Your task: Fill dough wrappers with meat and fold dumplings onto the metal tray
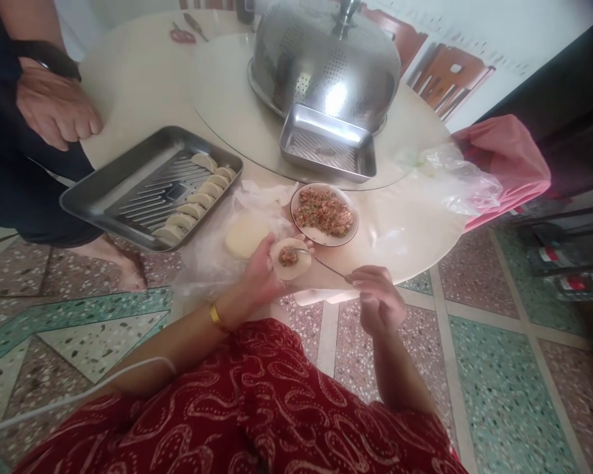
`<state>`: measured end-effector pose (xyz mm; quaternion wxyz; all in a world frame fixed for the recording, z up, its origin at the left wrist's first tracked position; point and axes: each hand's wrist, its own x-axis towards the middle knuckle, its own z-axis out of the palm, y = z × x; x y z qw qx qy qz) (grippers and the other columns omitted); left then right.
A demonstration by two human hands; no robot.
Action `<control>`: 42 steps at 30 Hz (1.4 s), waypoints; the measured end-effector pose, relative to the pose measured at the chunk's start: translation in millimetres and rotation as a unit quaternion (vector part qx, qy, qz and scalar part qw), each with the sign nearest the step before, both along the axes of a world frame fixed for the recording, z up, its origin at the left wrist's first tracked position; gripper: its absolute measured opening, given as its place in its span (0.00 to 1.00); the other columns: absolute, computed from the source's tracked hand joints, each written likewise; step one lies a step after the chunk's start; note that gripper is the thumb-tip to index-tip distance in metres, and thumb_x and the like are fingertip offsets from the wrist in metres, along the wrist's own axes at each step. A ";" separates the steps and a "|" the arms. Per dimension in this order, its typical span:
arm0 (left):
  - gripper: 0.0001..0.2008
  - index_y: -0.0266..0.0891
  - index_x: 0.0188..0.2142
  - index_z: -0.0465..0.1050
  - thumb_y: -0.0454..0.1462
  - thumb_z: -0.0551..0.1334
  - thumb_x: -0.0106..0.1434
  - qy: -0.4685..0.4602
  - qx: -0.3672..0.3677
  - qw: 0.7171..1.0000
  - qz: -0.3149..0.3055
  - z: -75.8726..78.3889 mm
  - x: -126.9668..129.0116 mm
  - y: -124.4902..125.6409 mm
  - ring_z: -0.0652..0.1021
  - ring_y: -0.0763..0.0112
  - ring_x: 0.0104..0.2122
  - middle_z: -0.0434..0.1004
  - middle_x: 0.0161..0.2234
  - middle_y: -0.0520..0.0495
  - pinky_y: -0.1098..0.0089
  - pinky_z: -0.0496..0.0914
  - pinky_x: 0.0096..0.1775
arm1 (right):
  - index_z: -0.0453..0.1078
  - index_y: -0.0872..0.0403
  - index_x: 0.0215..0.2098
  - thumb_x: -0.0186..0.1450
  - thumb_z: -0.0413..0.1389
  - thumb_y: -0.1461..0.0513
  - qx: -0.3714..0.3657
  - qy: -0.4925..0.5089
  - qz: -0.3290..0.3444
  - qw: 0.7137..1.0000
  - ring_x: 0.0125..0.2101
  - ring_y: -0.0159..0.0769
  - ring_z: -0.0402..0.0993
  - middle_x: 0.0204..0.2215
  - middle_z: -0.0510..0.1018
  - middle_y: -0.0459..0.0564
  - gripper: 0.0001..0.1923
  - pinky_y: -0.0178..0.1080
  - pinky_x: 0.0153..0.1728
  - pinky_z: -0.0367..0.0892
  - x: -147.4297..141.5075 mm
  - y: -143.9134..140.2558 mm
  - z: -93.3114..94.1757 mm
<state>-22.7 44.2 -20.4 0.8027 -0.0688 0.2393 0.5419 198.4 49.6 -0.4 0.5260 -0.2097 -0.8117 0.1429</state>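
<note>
Home dining area: round table (143, 79), wooden chairs (442, 59), terrazzo floor (494, 375).

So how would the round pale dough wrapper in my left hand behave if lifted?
The round pale dough wrapper looks thin, so probably floppy and easily torn. Brown minced filling heaped on it could spill if it tips.

Stretches both forearms (405, 372) forward, cupping the left hand (263, 275) palm up and curling the right hand (381, 301) into a pinch.

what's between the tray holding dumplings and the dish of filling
In the head view, a stack of round wrappers and crumpled plastic lie between the tray and the dish.
</note>
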 end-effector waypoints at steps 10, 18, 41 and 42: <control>0.26 0.30 0.49 0.73 0.49 0.48 0.71 0.000 -0.019 0.999 0.042 24.2 -7.8 -10.4 0.82 0.58 0.40 0.82 0.37 0.38 0.58 0.74 0.50 | 0.71 0.48 0.47 0.70 0.51 0.65 0.035 -0.021 -0.007 0.999 0.35 0.40 0.79 0.33 0.82 0.48 0.11 0.46 0.33 0.75 -14.9 -10.5 14.1; 0.27 0.32 0.50 0.72 0.51 0.49 0.69 -0.037 -0.023 0.999 0.023 35.8 -16.5 -21.1 0.81 0.56 0.40 0.82 0.37 0.39 0.57 0.73 0.48 | 0.71 0.49 0.49 0.69 0.52 0.66 0.037 -0.039 0.025 0.998 0.36 0.41 0.78 0.34 0.82 0.50 0.13 0.46 0.32 0.75 -24.8 -21.2 16.7; 0.26 0.33 0.53 0.72 0.51 0.52 0.68 -0.032 0.019 0.995 0.097 34.3 -31.7 -37.3 0.81 0.57 0.43 0.82 0.40 0.40 0.61 0.74 0.50 | 0.71 0.49 0.45 0.67 0.54 0.68 0.119 -0.098 0.071 0.985 0.36 0.40 0.76 0.34 0.81 0.50 0.11 0.45 0.33 0.75 -45.3 -25.7 39.0; 0.26 0.33 0.53 0.71 0.50 0.51 0.69 -0.036 0.021 0.994 0.097 34.9 -32.0 -38.0 0.81 0.58 0.43 0.82 0.40 0.40 0.61 0.74 0.50 | 0.71 0.50 0.44 0.67 0.54 0.68 0.123 -0.105 0.077 0.984 0.36 0.40 0.76 0.34 0.80 0.50 0.11 0.45 0.33 0.75 -46.9 -26.3 40.0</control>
